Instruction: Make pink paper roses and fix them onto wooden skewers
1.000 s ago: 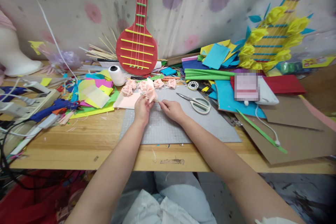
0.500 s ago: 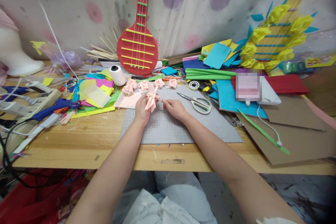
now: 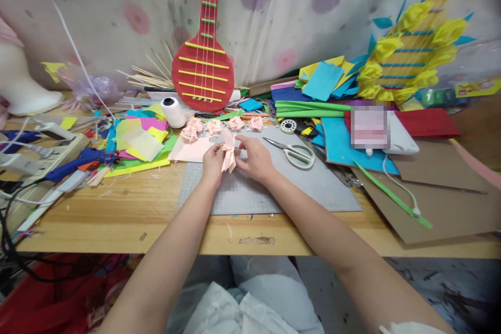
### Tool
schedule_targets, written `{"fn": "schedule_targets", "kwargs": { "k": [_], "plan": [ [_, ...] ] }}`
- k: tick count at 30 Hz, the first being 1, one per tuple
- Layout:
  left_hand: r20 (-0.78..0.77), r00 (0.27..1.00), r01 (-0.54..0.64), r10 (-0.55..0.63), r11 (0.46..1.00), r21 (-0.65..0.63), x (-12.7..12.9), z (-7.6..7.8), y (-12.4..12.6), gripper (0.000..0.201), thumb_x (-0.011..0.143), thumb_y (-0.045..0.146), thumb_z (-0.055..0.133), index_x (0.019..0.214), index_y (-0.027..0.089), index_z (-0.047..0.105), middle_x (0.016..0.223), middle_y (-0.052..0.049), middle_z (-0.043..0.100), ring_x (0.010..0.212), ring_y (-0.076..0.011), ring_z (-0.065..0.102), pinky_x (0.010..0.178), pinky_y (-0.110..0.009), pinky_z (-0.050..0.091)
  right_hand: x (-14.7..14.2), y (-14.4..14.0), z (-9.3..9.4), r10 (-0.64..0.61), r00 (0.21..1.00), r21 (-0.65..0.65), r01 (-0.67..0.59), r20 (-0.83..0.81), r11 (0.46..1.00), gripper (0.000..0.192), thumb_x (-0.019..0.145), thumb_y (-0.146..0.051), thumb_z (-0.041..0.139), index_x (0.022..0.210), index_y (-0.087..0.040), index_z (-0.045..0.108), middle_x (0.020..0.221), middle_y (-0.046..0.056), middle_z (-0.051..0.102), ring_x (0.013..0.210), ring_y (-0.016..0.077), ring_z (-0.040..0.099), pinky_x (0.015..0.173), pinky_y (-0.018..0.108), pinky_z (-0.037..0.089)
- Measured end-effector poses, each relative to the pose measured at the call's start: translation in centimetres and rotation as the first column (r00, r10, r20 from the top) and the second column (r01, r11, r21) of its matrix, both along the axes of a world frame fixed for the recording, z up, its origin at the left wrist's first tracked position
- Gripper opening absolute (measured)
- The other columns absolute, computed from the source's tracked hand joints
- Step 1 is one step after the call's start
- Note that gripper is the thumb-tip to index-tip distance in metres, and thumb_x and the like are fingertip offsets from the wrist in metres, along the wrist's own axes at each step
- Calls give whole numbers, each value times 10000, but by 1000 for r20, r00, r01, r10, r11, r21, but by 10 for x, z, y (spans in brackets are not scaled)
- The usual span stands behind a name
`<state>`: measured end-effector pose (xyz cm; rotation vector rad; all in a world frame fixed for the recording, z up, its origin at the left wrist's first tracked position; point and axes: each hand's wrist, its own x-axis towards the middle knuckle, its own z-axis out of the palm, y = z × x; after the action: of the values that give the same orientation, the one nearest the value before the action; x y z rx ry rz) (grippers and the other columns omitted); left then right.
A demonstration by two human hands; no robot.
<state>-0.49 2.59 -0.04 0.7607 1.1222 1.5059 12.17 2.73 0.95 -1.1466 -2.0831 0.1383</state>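
A pale pink paper flower [image 3: 228,153] is held upright over the grey cutting mat [image 3: 250,193]. My left hand [image 3: 213,166] is closed on its left side. My right hand [image 3: 254,159] curves around the flower's right side, thumb and fingertips at the paper. Just behind the hands sit several finished-looking pink paper roses [image 3: 214,126]. Flat pale pink paper [image 3: 188,150] lies to the left of my left hand. Scissors [image 3: 295,154] with pale handles rest on the mat, right of my right hand.
A white thread spool [image 3: 173,112] stands behind the mat, before a red paper lute [image 3: 202,75]. Coloured paper scraps [image 3: 141,138] and a blue glue gun [image 3: 82,162] lie left. Brown cardboard [image 3: 442,209] lies right, and a yellow flowered lute [image 3: 415,57] leans behind.
My right hand has moved up and left from below the flower to its petals, its fingers now more spread around it. The flower has shifted slightly right and turned.
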Motion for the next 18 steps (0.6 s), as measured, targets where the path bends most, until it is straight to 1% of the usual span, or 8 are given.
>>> {"fn": "schedule_targets", "kwargs": {
  "k": [3, 6, 9, 11, 13, 15, 16, 18],
  "plan": [
    [-32, 999, -5, 5, 1000, -5, 2, 1, -1, 117, 596, 248, 597, 638, 142, 568, 559, 21, 592, 526, -98, 536, 544, -211, 410, -3, 3, -2, -13, 999, -53, 11, -37, 999, 395, 772, -249, 468, 1161, -179, 462, 857, 49, 608, 818, 180, 515, 760, 303, 386],
    [-11, 1000, 22, -23, 999, -34, 3, 2, -2, 117, 604, 237, 603, 603, 149, 527, 539, 29, 576, 514, -95, 539, 548, -218, 430, -4, 7, -5, -39, 985, -177, 9, -169, 984, 364, 781, -265, 463, 1139, -204, 445, 811, 22, 595, 779, 156, 531, 726, 277, 394],
    [9, 999, 40, -40, 997, -73, 4, 4, -1, 108, 624, 229, 595, 617, 154, 518, 533, 20, 582, 530, -115, 574, 591, -258, 469, -4, 12, -9, -59, 929, -323, -67, -366, 944, 421, 770, -322, 489, 1152, -204, 356, 763, -8, 575, 697, 132, 541, 666, 253, 407],
    [8, 999, 44, -43, 995, -92, 5, 5, -1, 126, 630, 244, 602, 622, 153, 516, 532, 10, 587, 569, -138, 604, 627, -288, 487, -4, 15, -12, -98, 893, -364, -77, -440, 928, 400, 771, -356, 485, 1110, -199, 344, 741, -15, 558, 653, 127, 529, 631, 248, 405],
    [5, 999, 36, -36, 993, -108, 6, 5, 0, 130, 633, 248, 604, 637, 152, 517, 543, 0, 597, 616, -161, 628, 653, -310, 495, -4, 16, -14, -120, 896, -357, -46, -428, 933, 279, 785, -358, 460, 1008, -201, 398, 741, -7, 542, 650, 129, 510, 624, 253, 398],
    [5, 1000, 29, -29, 993, -116, 6, 5, 1, 112, 633, 228, 597, 660, 150, 521, 563, -7, 609, 649, -172, 641, 668, -318, 499, -4, 17, -14, -92, 920, -304, -31, -381, 952, 158, 802, -318, 427, 905, -201, 453, 779, 15, 535, 712, 141, 501, 663, 265, 400],
    [7, 1000, 31, -30, 993, -116, 6, 5, 1, 107, 631, 216, 596, 668, 150, 521, 573, -9, 615, 657, -175, 644, 671, -319, 500, -3, 17, -14, -65, 931, -271, -38, -359, 962, 127, 809, -287, 407, 867, -199, 476, 800, 26, 530, 753, 149, 497, 691, 273, 402],
    [10, 999, 33, -32, 993, -115, 6, 4, 1, 99, 630, 199, 591, 673, 150, 517, 579, -10, 619, 654, -174, 646, 669, -316, 500, -3, 17, -12, -14, 940, -223, -66, -342, 973, 150, 814, -228, 375, 802, -190, 519, 835, 44, 511, 814, 154, 490, 742, 281, 404]
  ]
}}
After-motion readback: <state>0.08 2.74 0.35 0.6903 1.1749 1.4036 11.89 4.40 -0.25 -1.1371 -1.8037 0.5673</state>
